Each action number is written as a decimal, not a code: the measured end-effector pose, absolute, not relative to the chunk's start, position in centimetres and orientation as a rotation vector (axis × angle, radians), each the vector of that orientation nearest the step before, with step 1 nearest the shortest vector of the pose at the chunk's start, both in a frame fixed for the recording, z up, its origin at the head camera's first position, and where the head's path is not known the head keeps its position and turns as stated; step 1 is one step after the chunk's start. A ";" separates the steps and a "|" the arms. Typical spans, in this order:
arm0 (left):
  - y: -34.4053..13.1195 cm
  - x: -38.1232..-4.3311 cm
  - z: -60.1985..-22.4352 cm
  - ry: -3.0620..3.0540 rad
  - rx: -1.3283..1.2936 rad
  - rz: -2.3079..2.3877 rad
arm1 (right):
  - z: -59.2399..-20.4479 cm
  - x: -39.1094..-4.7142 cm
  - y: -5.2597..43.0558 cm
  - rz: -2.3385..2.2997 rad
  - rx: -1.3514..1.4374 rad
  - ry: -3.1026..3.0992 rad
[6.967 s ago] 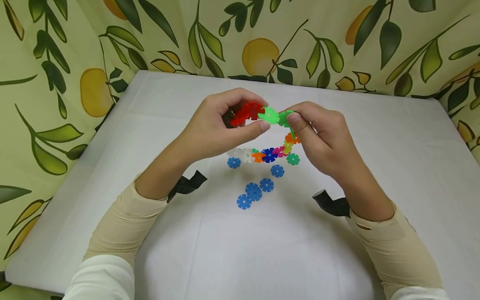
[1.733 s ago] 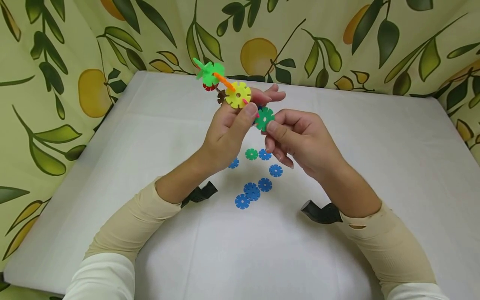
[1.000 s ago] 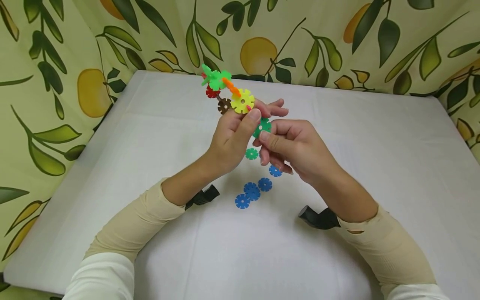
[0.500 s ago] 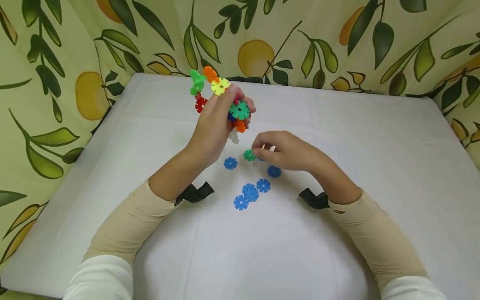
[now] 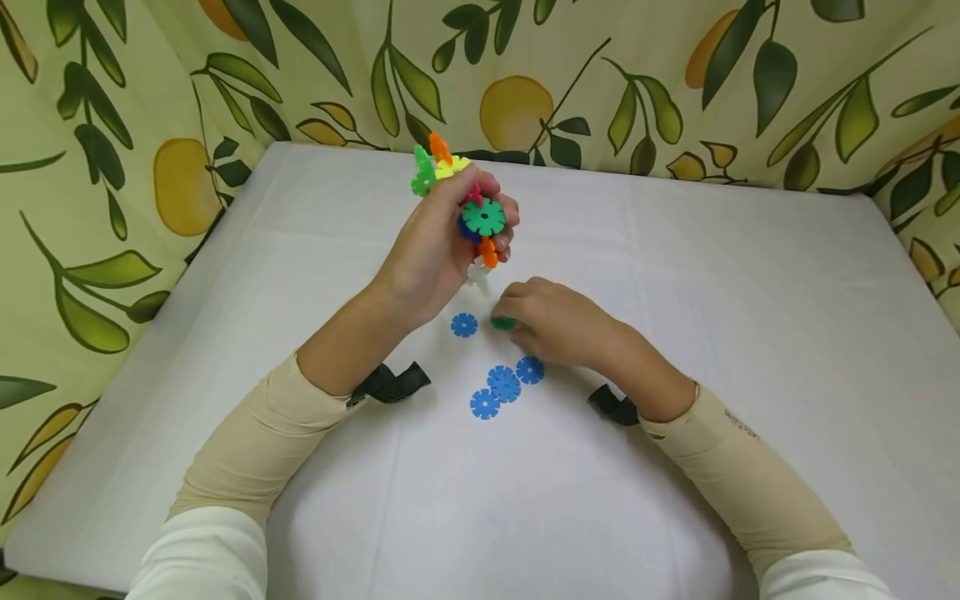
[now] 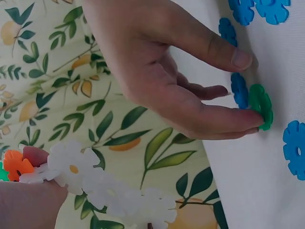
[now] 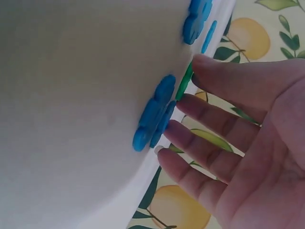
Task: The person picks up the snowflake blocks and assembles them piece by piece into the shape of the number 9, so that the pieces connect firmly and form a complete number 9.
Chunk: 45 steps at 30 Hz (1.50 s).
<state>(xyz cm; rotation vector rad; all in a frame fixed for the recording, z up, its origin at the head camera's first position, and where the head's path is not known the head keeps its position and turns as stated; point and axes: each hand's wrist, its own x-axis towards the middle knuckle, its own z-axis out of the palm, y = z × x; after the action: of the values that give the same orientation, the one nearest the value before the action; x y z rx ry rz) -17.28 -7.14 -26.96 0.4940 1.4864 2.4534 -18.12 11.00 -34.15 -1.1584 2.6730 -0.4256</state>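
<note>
In the head view my left hand grips a chain of interlocking snowflake discs. Green, orange and yellow discs stick out above the thumb. A darker green one faces up near the fingers, with orange and white ones below; the palm hides part of the chain. In the left wrist view its white discs trail past the fingers. My right hand reaches down over the table. Its index finger touches a loose green disc, while the thumb stands apart from it. In the right wrist view that green disc appears edge-on.
Several loose blue discs lie on the white table: one blue disc to the left, others nearer me, such as an overlapping blue disc. The right hand covers some in the head view. A patterned curtain hangs behind the table.
My right hand has let go of the green disc now on the chain and moved down to the loose green disc. My left hand has turned the chain, bringing that attached disc face up.
</note>
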 end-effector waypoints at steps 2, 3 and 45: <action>-7.1 -17.2 -26.9 1.469 0.511 2.461 | -34.2 -18.0 10.8 -0.375 -1.178 2.689; -7.1 -17.2 -26.9 1.458 0.525 2.466 | -34.2 -17.9 10.7 -0.347 -1.188 2.696; -6.4 -16.2 -27.5 1.933 0.985 2.285 | -27.3 -15.6 13.7 -1.931 -1.135 2.459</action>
<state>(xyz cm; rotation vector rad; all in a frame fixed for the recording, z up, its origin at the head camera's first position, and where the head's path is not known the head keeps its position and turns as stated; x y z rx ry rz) -16.22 -6.44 -27.53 0.9848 1.9325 2.2853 -15.65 13.75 -27.26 -1.1352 2.4587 -1.9315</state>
